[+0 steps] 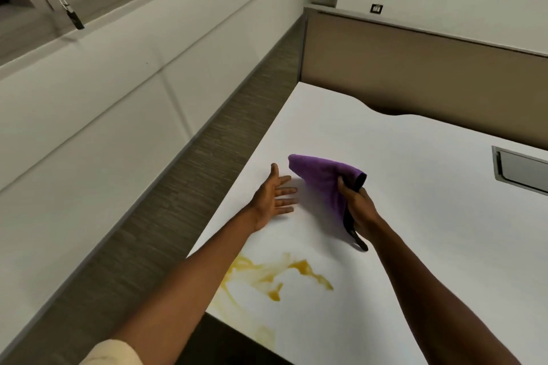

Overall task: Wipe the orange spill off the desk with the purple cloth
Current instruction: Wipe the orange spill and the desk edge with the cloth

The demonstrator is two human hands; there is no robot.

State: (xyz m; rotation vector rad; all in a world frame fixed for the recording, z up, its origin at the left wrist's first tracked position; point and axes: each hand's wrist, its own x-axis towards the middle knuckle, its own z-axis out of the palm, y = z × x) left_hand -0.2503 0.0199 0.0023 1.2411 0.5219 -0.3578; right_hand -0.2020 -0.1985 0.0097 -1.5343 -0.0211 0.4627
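Observation:
The purple cloth [321, 181], edged in black, is lifted just above the white desk [430, 216]. My right hand [357, 204] grips it at its near black-trimmed corner. My left hand [274, 195] is spread flat with straight fingers, just left of the cloth near the desk's left edge, and holds nothing. The orange spill [275, 275] lies smeared on the desk nearer to me, between my two forearms, with fainter yellow streaks running toward the near edge.
A tan partition panel [415, 74] stands along the desk's far side. A grey recessed cable hatch [522, 169] sits in the desk at the right. Grey carpet floor [166, 216] and a white wall lie to the left of the desk edge.

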